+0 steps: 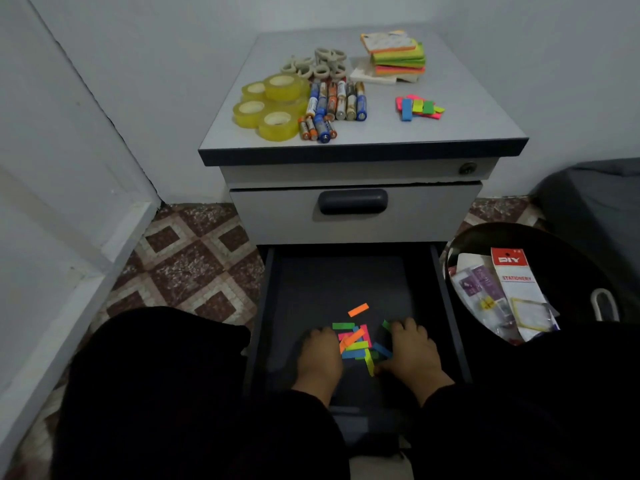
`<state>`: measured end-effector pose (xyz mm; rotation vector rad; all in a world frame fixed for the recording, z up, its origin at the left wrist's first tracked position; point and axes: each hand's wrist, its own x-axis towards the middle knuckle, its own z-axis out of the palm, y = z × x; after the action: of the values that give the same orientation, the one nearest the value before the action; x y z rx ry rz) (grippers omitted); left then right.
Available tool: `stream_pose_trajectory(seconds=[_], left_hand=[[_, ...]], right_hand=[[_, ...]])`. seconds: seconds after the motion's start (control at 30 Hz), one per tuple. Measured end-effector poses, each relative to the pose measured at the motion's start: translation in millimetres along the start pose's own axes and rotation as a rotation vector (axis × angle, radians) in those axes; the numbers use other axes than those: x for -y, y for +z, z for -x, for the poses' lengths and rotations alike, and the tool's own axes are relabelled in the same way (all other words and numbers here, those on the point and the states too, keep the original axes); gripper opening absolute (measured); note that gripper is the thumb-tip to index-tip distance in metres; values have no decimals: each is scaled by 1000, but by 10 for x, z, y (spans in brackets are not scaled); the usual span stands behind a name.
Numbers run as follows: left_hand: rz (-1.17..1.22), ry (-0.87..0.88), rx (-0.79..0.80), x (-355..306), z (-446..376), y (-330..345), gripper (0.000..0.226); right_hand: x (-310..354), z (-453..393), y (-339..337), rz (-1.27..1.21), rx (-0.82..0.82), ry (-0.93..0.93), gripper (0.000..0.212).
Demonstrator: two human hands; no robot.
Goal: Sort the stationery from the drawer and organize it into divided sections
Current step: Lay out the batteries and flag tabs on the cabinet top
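Sticky flags (356, 342), a loose neon heap, lie on the floor of the open bottom drawer (346, 282), and both hands are down there bracketing them. The left hand (320, 356) sits on the heap's left edge, fingers curled downward against the strips; whether it has any pinched cannot be told. The right hand (408, 351) flanks the right edge, fingers bent onto the drawer floor, thumb touching a yellow strip near the front. The heap lies squarely between the two palms, strips pointing every which way, so a scoop inward from both sides looks the likely move. One orange flag (358, 310) lies apart, just beyond the heap, nearer neither hand. Farther off, on the cabinet top (467, 109), waits the matching flag pile (419, 107), right of the batteries (334, 105), tape rolls (270, 105) and sticky-note pads (394, 53).
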<state>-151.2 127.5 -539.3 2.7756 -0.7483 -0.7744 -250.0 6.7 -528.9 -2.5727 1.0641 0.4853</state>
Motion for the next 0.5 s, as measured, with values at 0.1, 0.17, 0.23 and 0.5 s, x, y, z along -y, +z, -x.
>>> stream_pose_trajectory(seconds=[0.1,0.17,0.23,0.5], left_hand=[[67,-11,-9,15,-14,2,28],[92,-49,4,24,-19,-7,26],[94,-90,12,36,-41,0,27],[5,-154,65,-13,-47,1,22]], right_hand=[[12,-27,3,-51,-11,0,73],[22,-38,6,-82,2,10,64],[32,-45,14,-109,22,35,56],[26,-30,-8,-137,45,104,38]])
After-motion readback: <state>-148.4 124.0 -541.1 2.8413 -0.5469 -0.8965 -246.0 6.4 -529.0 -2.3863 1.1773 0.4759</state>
